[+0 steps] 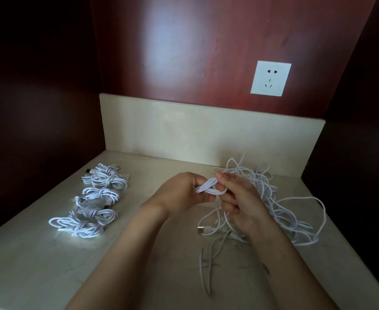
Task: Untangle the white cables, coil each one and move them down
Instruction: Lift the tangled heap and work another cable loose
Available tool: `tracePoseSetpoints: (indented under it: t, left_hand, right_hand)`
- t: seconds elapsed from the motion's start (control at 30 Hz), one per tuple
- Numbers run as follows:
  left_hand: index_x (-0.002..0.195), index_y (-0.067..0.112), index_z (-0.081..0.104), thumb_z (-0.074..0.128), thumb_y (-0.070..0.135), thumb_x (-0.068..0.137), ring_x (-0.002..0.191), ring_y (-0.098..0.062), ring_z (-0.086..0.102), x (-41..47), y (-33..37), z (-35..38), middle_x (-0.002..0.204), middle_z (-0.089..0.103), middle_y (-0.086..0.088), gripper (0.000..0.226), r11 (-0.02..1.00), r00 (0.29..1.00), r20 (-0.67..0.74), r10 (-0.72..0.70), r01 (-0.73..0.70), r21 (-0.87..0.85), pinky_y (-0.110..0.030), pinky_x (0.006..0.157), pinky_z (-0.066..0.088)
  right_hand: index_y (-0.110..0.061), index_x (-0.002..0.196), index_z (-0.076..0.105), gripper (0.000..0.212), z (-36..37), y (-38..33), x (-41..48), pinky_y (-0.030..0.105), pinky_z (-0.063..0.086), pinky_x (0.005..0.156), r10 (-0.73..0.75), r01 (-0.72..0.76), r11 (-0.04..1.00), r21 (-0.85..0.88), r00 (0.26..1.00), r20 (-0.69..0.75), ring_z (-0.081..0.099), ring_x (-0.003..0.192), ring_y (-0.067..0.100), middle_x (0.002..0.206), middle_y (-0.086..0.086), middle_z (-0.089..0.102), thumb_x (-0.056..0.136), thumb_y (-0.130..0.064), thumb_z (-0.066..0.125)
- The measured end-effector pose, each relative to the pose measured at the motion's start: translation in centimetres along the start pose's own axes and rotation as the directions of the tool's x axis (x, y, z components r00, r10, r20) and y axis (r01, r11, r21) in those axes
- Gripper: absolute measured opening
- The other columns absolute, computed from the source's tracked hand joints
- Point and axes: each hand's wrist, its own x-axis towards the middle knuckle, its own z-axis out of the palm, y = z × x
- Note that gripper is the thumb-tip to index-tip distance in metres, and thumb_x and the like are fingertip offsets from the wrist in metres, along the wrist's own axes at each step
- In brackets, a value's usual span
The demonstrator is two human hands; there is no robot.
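Dim overall, light approx. from the near left: the table point(38, 265) is brightest there, w/ hard glare on the coiled cables point(94, 202) (whites nearly blown out). Soft sheen on the red wall panel point(172, 41); side walls point(27, 86) almost black. Wide-angle bend at the edges, pic slightly soft.

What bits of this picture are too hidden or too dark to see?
- Head view: how the left hand grips the looped cable; its own back hides most of the fingers.
- How many cables are in the tangled pile; the strands overlap and the right hand covers part of it.
- The side walls; too dark to show anything.
- The plugs on the coiled cables; glare blurs them.
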Motion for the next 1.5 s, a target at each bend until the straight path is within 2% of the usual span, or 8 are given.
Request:
tracePoseSetpoints:
  t: [0.17, 0.33, 0.5, 0.73, 0.97, 1.1, 1.4, 1.5]
  left_hand:
    - [0.082, 0.022, 0.064, 0.067, 0.026, 0.090, 0.061, -0.011, 0.050, -0.3, 1.0, 0.3, 0.068, 0.059, 0.003, 0.010, 0.991, 0.984, -0.141, 0.105, -0.092, 0.096, -0.036, 0.063, 0.046]
    - [0.084, 0.014, 0.045, 0.068, -0.003, 0.078, 0.053, -0.005, 0.049, -0.6, 2.6, 1.1, 0.069, 0.060, 0.003, 0.030, 0.950, 0.967, -0.254, 0.007, -0.086, -0.299, -0.018, 0.053, 0.039]
    - [0.080, 0.009, 0.043, 0.083, 0.014, 0.075, 0.053, -0.005, 0.047, -0.7, 3.0, 1.6, 0.061, 0.057, 0.008, 0.040, 0.882, 0.952, -0.307, -0.011, -0.135, -0.451, -0.016, 0.052, 0.038]
    - [0.063, 0.016, 0.037, 0.058, 0.035, 0.092, 0.048, -0.008, 0.030, 0.1, 1.8, 1.6, 0.052, 0.035, 0.004, 0.041, 0.843, 0.898, -0.440, -0.003, -0.234, -0.484, -0.023, 0.048, 0.029]
    - [0.056, 0.013, 0.041, 0.065, 0.013, 0.092, 0.042, -0.005, 0.028, 0.3, 1.2, 1.0, 0.043, 0.037, 0.011, 0.043, 0.844, 0.891, -0.450, -0.057, -0.198, -0.499, -0.018, 0.045, 0.028]
    - [0.054, 0.013, 0.042, 0.067, 0.013, 0.091, 0.040, -0.002, 0.028, 0.4, 0.8, 0.5, 0.041, 0.037, 0.013, 0.044, 0.862, 0.898, -0.427, -0.102, -0.134, -0.489, -0.015, 0.043, 0.028]
    - [0.055, 0.011, 0.036, 0.059, 0.012, 0.094, 0.037, -0.011, 0.021, -0.6, 1.7, -0.3, 0.046, 0.027, -0.001, 0.045, 0.805, 0.990, -0.109, -0.089, 0.007, -0.593, -0.019, 0.041, 0.014]
    - [0.053, 0.013, 0.049, 0.060, 0.021, 0.095, 0.037, -0.012, 0.025, -0.6, 1.9, -0.4, 0.053, 0.034, -0.004, 0.044, 0.773, 0.989, -0.124, -0.085, -0.013, -0.634, -0.022, 0.042, 0.015]
  right_hand:
    - [-0.011, 0.082, 0.058, 0.013, -0.1, -0.4, 0.2, 0.013, 0.016, 0.031, -0.028, 0.026, 0.997, 0.075, 0.999, 0.019, 0.022, 0.034, 0.000, 0.058, -0.004, 0.045, 0.095, -0.010, 0.056]
    - [-0.016, 0.074, 0.054, 0.013, -0.3, -0.9, 0.3, 0.013, 0.015, 0.031, -0.036, 0.029, 0.993, 0.116, 0.998, 0.051, 0.023, 0.033, 0.001, 0.057, -0.006, 0.045, 0.082, -0.021, 0.063]
    - [-0.016, 0.072, 0.051, 0.015, -0.2, -1.0, 0.0, 0.012, 0.015, 0.030, -0.023, 0.017, 0.990, 0.137, 0.999, 0.045, 0.025, 0.032, 0.001, 0.053, -0.007, 0.045, 0.078, -0.022, 0.064]
    - [-0.010, 0.083, 0.060, 0.010, -0.1, -0.5, -0.2, 0.013, 0.015, 0.031, -0.054, 0.052, 0.995, 0.085, 0.998, 0.021, 0.024, 0.035, 0.001, 0.063, -0.001, 0.055, 0.092, -0.011, 0.059]
    - [-0.010, 0.079, 0.066, 0.011, 0.1, 0.2, -0.1, 0.013, 0.033, 0.042, -0.336, 0.288, 0.916, -0.278, 0.931, -0.145, 0.042, 0.041, 0.000, 0.055, -0.010, 0.058, 0.083, -0.013, 0.076]
    - [-0.007, 0.070, 0.064, 0.022, -0.7, 0.1, 0.0, 0.018, 0.042, 0.057, -0.448, 0.364, 0.802, -0.474, 0.891, -0.074, 0.051, 0.055, 0.008, 0.061, 0.000, 0.059, 0.077, -0.017, 0.081]
    - [-0.006, 0.072, 0.067, 0.037, -0.5, 0.7, 0.5, 0.026, 0.042, 0.055, -0.336, 0.314, 0.915, -0.254, 0.941, -0.050, 0.052, 0.054, 0.020, 0.066, 0.017, 0.061, 0.062, -0.033, 0.090]
    - [-0.005, 0.074, 0.067, 0.029, 0.2, 0.8, 0.0, 0.018, 0.029, 0.039, -0.256, 0.248, 0.951, -0.188, 0.967, -0.021, 0.037, 0.038, 0.012, 0.054, 0.009, 0.054, 0.073, -0.031, 0.081]
